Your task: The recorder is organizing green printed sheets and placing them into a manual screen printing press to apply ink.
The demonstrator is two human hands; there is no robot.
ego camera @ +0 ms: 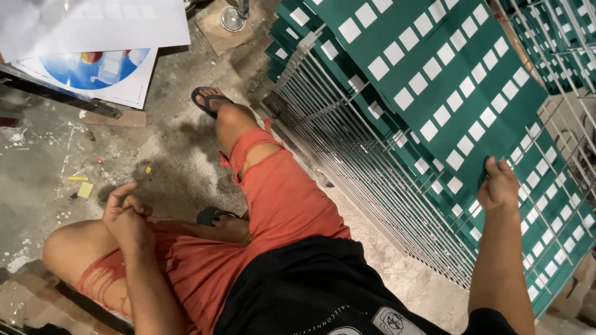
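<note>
A: Where is the right hand?
B: At four o'clock in the view, fingers closed on the lower edge of a green sheet that runs up toward one o'clock over the wire rack.
A: And the left hand?
B: At eight o'clock, loosely curled, empty, resting on the knee, well apart from the sheet.

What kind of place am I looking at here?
Probably a print workshop. Wire drying racks hold green printed sheets with rows of white rectangles, the right hand grips one sheet's edge, more printed sheets lie on the paint-spattered concrete floor.
</note>
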